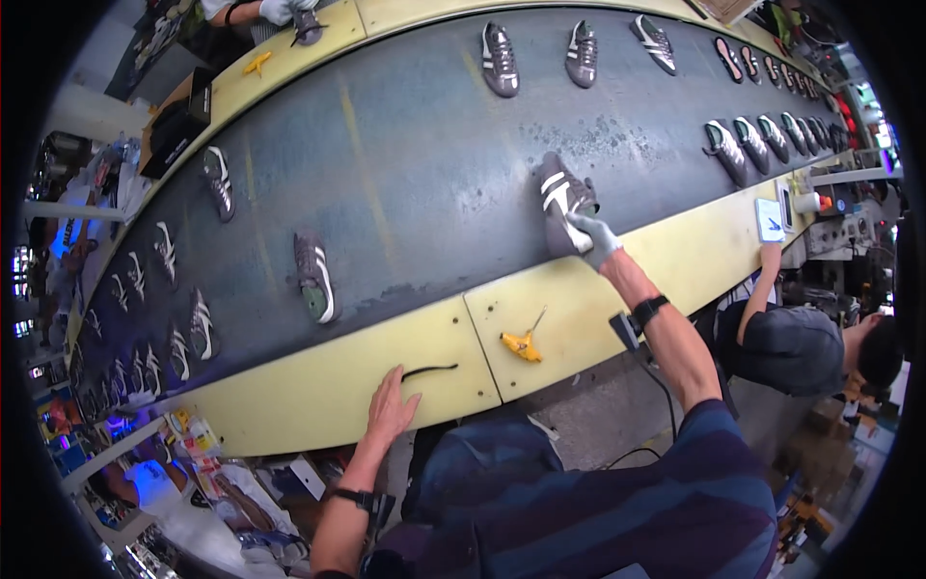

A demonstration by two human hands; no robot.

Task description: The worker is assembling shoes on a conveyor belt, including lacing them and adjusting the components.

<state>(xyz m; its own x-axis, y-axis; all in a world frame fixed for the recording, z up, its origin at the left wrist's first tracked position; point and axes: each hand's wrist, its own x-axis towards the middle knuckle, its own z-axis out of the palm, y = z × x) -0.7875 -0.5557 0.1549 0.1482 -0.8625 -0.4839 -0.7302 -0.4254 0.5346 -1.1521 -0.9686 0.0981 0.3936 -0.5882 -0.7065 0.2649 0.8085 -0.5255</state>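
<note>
My right hand (pixel 596 238), in a pale glove, grips the heel end of a dark grey sneaker (pixel 558 201) with white stripes, over the near side of the conveyor belt. Bare, my left hand (pixel 391 407) lies on the yellow ledge (pixel 338 391) with its fingers stretched and thumb apart. A thin black cord (pixel 429 369) lies at its fingertips; whether they touch it I cannot tell. Between my hands, a yellow-handled tool (pixel 522 345) with a thin metal shaft rests on the ledge. Another grey sneaker (pixel 313 275) stands on the belt ahead of my left hand.
Several sneakers (pixel 500 60) stand along the far side of the dark belt (pixel 405 145), with more in rows at both ends. A co-worker (pixel 801 338) sits at the right near a blue-white card (pixel 770 220). Across the belt, another person's gloved hand (pixel 278 10) holds a shoe.
</note>
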